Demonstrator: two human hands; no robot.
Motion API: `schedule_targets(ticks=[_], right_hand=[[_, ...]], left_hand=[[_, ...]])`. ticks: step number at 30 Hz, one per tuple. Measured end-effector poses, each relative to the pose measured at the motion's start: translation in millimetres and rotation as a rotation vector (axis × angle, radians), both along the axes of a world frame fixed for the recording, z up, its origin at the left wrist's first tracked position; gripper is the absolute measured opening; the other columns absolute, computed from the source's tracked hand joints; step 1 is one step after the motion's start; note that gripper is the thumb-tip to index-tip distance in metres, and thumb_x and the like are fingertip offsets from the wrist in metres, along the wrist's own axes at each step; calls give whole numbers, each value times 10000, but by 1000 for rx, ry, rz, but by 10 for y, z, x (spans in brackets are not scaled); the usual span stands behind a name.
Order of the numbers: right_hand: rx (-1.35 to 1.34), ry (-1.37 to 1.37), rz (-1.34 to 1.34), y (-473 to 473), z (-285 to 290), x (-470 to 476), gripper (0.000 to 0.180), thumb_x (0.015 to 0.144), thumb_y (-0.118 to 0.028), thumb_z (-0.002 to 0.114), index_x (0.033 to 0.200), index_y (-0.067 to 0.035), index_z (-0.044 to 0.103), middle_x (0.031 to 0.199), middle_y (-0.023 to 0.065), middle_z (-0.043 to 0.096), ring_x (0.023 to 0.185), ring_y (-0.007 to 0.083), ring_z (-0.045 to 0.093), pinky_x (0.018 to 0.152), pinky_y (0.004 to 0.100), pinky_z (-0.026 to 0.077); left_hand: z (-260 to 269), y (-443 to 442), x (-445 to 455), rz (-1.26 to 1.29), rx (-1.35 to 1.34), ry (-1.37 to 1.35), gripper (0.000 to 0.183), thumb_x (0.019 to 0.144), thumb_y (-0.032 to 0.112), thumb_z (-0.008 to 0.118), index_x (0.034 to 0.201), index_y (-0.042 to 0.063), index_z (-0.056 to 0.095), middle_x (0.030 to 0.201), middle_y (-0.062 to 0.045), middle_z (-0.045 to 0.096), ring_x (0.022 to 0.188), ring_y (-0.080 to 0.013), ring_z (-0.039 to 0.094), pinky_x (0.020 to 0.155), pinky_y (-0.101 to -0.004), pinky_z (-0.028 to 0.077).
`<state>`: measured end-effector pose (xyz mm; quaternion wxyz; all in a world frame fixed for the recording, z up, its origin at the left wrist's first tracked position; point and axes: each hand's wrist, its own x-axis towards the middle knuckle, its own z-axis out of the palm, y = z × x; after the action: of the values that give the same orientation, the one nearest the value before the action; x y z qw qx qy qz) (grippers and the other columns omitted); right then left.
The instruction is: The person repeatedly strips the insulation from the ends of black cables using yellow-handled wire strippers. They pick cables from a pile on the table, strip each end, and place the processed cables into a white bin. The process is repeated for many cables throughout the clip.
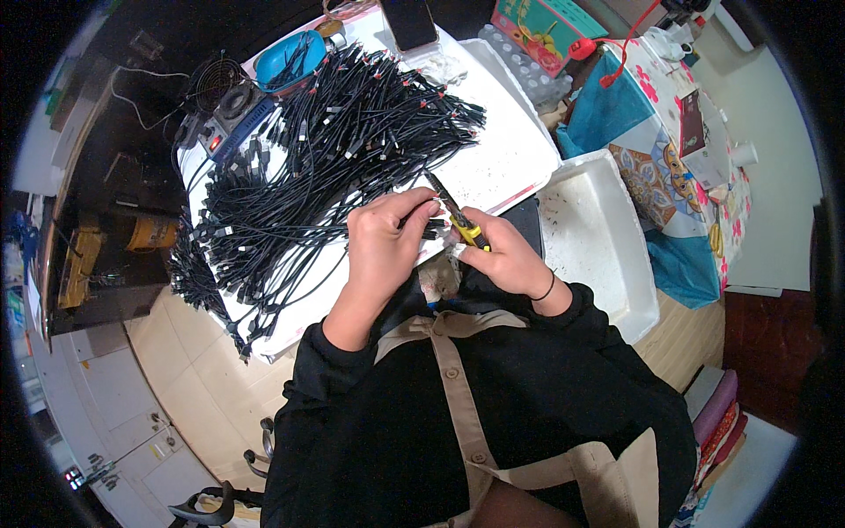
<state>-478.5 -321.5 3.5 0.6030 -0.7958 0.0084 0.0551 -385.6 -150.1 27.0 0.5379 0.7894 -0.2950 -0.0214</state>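
Observation:
My left hand (pixel 389 231) pinches the end of a black cable between thumb and forefinger, near the front right edge of the white work surface (pixel 488 165). Close beside it, my right hand (pixel 508 254) is closed around the yellow and black handle of a soldering iron or similar slim tool (pixel 467 230), whose dark shaft points up and left past the left fingertips. The tool's exact kind cannot be told. A large heap of black USB cables (pixel 317 171) spreads over the surface left of and beyond my hands, many with bare reddish wire ends at the far side.
A blue plastic bowl (pixel 290 61) with black pieces stands at the back. Left of it are a blue powered device (pixel 244 129) and a round fan (pixel 218 79). A phone (pixel 408 25) lies at the far edge. A white foam box (pixel 594 244) stands right of my hands.

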Motion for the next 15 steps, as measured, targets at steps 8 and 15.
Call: schedule_targets(ticks=[8,15], right_hand=[[245,23,81,12,-19,-23,329,852,-122,604,1142,-34,476,911,74,520,827,193,515,802,323,448],[86,-5,85,-14,39,-51,413,853,-132,610,1222,-27,458,937,92,545,851,224,546,807,344,463]], left_hand=[[-21,24,-43,-10,-81,110,124,853,58,723,949,-18,741,792,-147,735,655,-183,712,591,-270,525],[-82,4,-79,-20,-120,195,125,862,58,720,965,-9,746,782,-127,740,632,-140,697,571,-256,515]])
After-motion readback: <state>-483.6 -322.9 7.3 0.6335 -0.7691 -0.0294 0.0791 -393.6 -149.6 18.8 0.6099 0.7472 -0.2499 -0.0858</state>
